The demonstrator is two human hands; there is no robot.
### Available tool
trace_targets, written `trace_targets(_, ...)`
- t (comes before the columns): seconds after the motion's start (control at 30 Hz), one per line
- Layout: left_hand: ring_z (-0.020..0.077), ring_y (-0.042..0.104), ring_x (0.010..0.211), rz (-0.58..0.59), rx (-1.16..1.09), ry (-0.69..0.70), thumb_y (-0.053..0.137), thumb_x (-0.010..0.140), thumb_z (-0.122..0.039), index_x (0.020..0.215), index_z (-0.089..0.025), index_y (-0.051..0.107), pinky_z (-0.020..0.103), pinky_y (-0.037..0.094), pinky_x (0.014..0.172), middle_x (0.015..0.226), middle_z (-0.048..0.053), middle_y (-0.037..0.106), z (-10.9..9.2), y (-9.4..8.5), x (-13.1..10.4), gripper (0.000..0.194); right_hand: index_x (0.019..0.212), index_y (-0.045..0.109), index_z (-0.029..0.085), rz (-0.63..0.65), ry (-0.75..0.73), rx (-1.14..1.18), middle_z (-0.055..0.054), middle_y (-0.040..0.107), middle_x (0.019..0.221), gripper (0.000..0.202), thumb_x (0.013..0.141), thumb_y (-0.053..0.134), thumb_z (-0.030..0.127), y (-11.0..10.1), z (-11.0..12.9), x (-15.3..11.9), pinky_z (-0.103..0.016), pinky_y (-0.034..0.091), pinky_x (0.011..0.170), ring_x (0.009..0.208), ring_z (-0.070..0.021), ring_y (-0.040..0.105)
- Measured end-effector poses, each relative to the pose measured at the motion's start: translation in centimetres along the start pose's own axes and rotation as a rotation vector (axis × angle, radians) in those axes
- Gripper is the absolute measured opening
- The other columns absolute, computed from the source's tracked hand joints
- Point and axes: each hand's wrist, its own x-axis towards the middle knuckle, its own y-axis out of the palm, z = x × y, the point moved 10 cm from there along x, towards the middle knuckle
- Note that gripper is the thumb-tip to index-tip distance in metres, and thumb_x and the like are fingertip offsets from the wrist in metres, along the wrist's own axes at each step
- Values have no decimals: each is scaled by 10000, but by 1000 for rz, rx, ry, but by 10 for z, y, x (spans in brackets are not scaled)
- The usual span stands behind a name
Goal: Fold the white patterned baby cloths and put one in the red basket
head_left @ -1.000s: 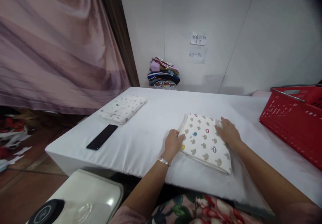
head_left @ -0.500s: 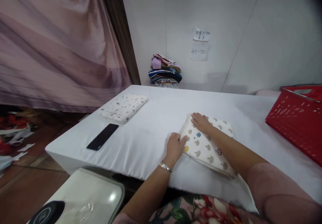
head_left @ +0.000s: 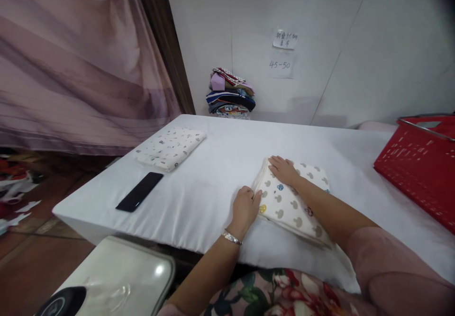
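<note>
Head view: I take the folded white cloth with small mushroom prints (head_left: 289,202) as my landmark; it lies flat on the white-covered table (head_left: 213,183), towards the near edge. My left hand (head_left: 245,205) rests at the cloth's left edge, fingers curled against the fold; whether they pinch it I cannot tell. My right hand (head_left: 282,169) lies open and flat on the cloth's far left corner, and its forearm hides a strip of the cloth. Right of the cloth, the red plastic basket (head_left: 419,164) is cut off by the frame. Well left of the cloth lie a black phone (head_left: 140,191) and a second folded white printed cloth (head_left: 170,148), with bare table between. Beyond the cloth, a stack of folded coloured fabrics (head_left: 230,93) stands at the wall.
</note>
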Motion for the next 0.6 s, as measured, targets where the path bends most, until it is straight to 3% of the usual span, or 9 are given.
trace_targets(0.17,204,545,856,-8,131,-24,344,929,-456,727,-179,583,332,421,795,867,85,585,-2,-8,-2,418,1399,370,223,3,12,-21,-47,300,1492,502,948,223,388,-1,2,-1,-501,206,1087,1372,-246,231)
trace_targets(0.27,239,532,985,-57,198,-57,432,893,-445,993,-167,581,353,413,858,1057,111,586,-12,-20,1,330,1404,362,216,10,16,-32,-50,290,1496,501,950,226,380,0,4,-1,-497,198,1089,1373,-247,230)
trace_targets(0.33,251,476,1134,-54,201,16,455,885,-423,1184,-176,510,363,375,949,1243,117,529,-30,-20,5,392,1406,357,207,4,11,-32,-56,288,1497,503,952,225,378,-1,5,-1,-505,198,1086,1372,-253,229)
trace_targets(0.47,263,309,1326,86,177,203,452,884,-441,1308,-208,440,426,227,1091,1434,91,393,-57,7,9,484,1402,359,223,12,6,-31,-61,298,1492,490,951,233,366,-4,6,2,-524,216,1073,1370,-262,234)
trace_targets(0.6,278,297,1341,161,143,152,431,877,-498,1336,-191,429,436,245,1087,1472,100,340,-42,29,9,552,1398,361,233,31,12,-28,-82,297,1490,496,935,291,398,-5,3,0,-524,234,1067,1372,-264,235)
